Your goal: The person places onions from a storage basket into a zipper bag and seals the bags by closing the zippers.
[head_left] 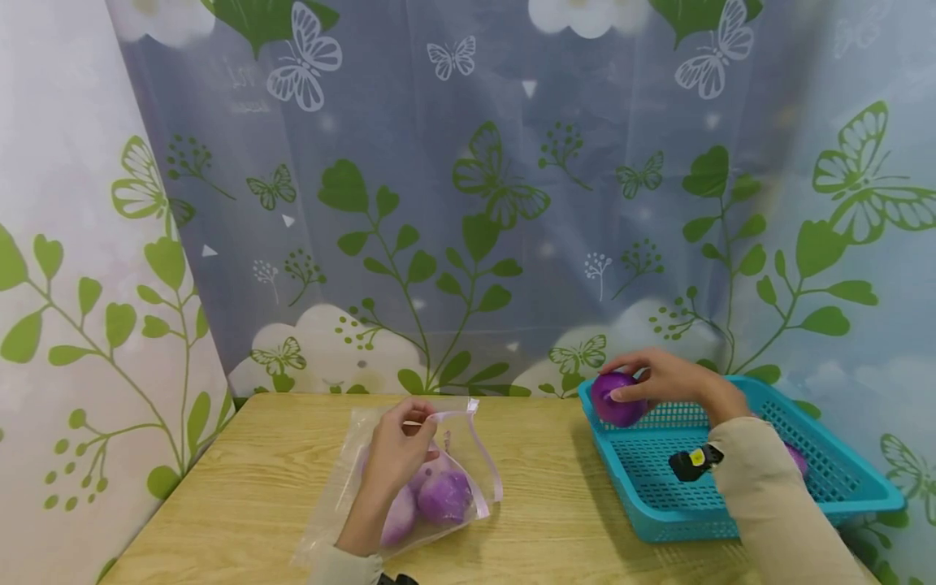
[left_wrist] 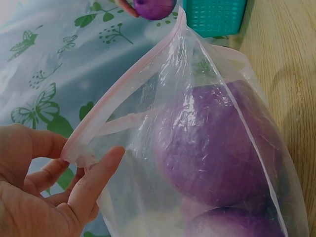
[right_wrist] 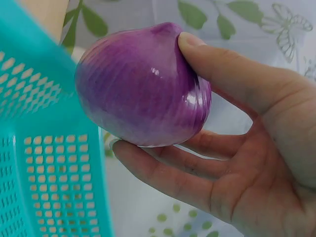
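Observation:
My right hand (head_left: 673, 380) holds a purple onion (right_wrist: 143, 89) between thumb and fingers, over the back-left corner of a turquoise basket (head_left: 634, 510). At the left, my left hand (head_left: 391, 451) pinches the pink zip edge of a clear zip bag (left_wrist: 133, 168). Several purple onions (head_left: 444, 497) lie inside the bag, seen through its plastic. In the left wrist view, the bag's mouth appears parted near the thumb. Another purple onion (head_left: 797, 460) sits in the basket, mostly hidden behind my right forearm.
The bag and basket stand on a wooden table (head_left: 541, 479), with bare wood between them. A curtain (head_left: 409, 203) printed with leaves and butterflies hangs right behind the table's back edge. The basket's raised rim and slatted walls surround its inside.

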`<state>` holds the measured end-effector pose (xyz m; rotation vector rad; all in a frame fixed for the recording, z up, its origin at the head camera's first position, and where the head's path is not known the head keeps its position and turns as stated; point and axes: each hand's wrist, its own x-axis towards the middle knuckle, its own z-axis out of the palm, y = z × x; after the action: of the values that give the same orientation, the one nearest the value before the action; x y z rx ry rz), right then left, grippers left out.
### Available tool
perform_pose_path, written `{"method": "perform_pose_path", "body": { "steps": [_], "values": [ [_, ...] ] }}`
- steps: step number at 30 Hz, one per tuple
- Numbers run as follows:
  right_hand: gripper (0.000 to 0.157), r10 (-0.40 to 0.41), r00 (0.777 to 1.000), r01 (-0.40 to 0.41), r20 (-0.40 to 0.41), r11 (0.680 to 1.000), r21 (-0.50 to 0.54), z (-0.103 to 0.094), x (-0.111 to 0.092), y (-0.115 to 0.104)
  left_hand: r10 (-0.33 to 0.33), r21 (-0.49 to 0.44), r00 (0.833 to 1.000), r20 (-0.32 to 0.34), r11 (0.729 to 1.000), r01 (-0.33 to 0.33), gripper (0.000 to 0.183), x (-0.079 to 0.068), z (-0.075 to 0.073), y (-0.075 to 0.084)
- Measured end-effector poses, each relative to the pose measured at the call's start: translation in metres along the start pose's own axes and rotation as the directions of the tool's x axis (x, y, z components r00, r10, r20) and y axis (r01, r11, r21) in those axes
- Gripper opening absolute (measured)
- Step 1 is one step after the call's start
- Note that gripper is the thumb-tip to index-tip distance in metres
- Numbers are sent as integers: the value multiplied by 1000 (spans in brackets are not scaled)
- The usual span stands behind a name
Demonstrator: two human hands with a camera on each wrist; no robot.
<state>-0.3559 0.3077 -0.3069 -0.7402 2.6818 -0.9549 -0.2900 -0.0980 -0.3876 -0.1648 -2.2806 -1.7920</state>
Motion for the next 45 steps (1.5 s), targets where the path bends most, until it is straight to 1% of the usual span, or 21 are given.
{"method": "perform_pose_path", "body": {
  "steps": [4,6,12,14,19,23,28,32,36,40,45],
  "values": [
    [47,-28,999,28,-16,999,-21,7,6,-15,-3,-2,1000,-2,1000,3,10,0,0,-1],
    [46,-44,999,43,-21,998,-38,11,10,-18,-5,-4,1000,-1,1000,5,10,0,-1,-1],
    [45,-83,996,82,-13,995,-47,26,22,-31,-4,0,1000,2,1000,4,10,-2,-2,-2],
    [44,-111,994,110,-13,992,-70,32,26,-36,0,3,1000,2,1000,0,10,-2,-3,-2],
    [45,-168,986,167,5,981,-93,49,35,-47,1,0,1000,0,1000,-1,11,-3,-3,-3],
    [43,-211,977,211,18,973,-91,64,42,-56,-6,-1,1000,-3,1000,6,11,-3,-3,-2],
    [41,-232,972,235,39,968,-87,85,50,-63,-4,-3,1000,3,1000,4,12,-2,-2,-2],
    [42,-273,961,276,45,956,-96,97,54,-68,3,-9,1000,9,1000,-3,12,-1,-1,-2],
    [43,-312,950,313,27,943,-115,103,55,-72,13,-13,1000,13,1000,-13,12,0,-1,-3],
    [42,-359,933,357,7,924,-138,109,57,-77,14,-13,1000,11,1000,-14,13,1,0,-2],
    [42,-392,920,386,-5,909,-157,120,60,-81,9,-16,1000,12,1000,-9,13,1,0,-2]
  ]
}}
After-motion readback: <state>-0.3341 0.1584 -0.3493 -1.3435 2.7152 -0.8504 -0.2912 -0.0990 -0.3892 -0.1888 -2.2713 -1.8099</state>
